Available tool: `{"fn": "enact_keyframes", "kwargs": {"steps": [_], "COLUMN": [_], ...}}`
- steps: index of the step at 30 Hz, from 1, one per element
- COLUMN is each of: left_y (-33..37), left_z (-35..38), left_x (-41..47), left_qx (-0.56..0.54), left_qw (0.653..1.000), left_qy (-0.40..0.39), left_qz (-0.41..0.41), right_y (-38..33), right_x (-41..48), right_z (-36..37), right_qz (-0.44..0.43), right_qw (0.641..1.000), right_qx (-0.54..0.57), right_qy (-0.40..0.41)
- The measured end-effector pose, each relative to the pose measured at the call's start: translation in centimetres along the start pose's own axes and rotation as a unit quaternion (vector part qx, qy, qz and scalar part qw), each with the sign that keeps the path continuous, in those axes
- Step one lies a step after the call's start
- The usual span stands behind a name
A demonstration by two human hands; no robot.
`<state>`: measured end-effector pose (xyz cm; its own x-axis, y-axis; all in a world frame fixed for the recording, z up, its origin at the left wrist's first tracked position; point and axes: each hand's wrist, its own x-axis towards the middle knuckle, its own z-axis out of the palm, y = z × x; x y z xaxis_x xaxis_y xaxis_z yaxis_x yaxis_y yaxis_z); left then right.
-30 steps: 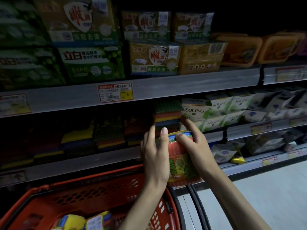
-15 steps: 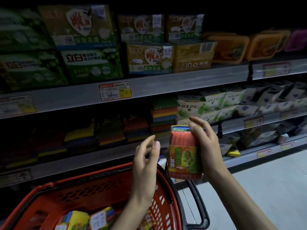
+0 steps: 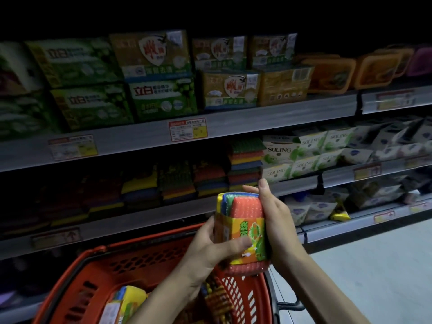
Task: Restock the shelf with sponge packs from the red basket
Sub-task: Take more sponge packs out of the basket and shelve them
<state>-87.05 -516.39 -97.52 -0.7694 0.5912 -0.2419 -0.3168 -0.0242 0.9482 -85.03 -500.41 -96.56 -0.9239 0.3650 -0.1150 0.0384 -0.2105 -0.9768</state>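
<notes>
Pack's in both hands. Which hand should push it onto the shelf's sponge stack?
Probably right. The right hand wraps the sponge pack along its full side, fingertips over its top, nearest the sponge stack. The left hand only holds the lower label end, by the red basket.

Both forearms reach up and inward. Left hand (image 3: 208, 250) grips sponge pack (image 3: 244, 213) from the left, thumb across its front; right hand (image 3: 279, 222) clasps its right side, thumb up.

We stand in a dim shop aisle, long grey shelves (image 3: 257, 122) tiered before us, price tags (image 3: 188, 129) clipped along their edges, branded boxes (image 3: 161, 99) in rows, stacked sponges (image 3: 245, 160), our red basket (image 3: 98, 272) below
</notes>
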Motion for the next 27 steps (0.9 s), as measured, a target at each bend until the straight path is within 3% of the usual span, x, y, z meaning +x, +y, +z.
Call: {"fn": "enact_keyframes", "kwargs": {"steps": [6, 12, 16, 22, 27], "left_y": [-0.2, -0.1, 0.4, 1.6, 2.6], "left_z": [0.1, 0.0, 0.0, -0.5, -0.7], "left_x": [-0.2, -0.3, -0.6, 0.0, 0.5], "left_qx": [-0.024, -0.035, -0.084, -0.144, -0.197], "left_qw": [0.999, 0.999, 0.995, 0.979, 0.963], "left_qy": [0.02, 0.025, 0.057, 0.144, 0.182], "left_qz": [-0.007, -0.007, 0.002, 0.019, 0.009], "right_y": [0.3, 0.0, -0.9, -0.5, 0.0], "right_x": [-0.2, -0.3, -0.6, -0.7, -3.0], "right_z": [0.1, 0.2, 0.4, 0.9, 0.1], "right_qz": [-0.032, -0.025, 0.065, 0.104, 0.056], "right_qw": [0.996, 0.996, 0.997, 0.992, 0.992], "right_qx": [-0.075, -0.077, 0.016, -0.023, -0.028], "right_qy": [0.019, 0.028, -0.037, -0.073, -0.111]}}
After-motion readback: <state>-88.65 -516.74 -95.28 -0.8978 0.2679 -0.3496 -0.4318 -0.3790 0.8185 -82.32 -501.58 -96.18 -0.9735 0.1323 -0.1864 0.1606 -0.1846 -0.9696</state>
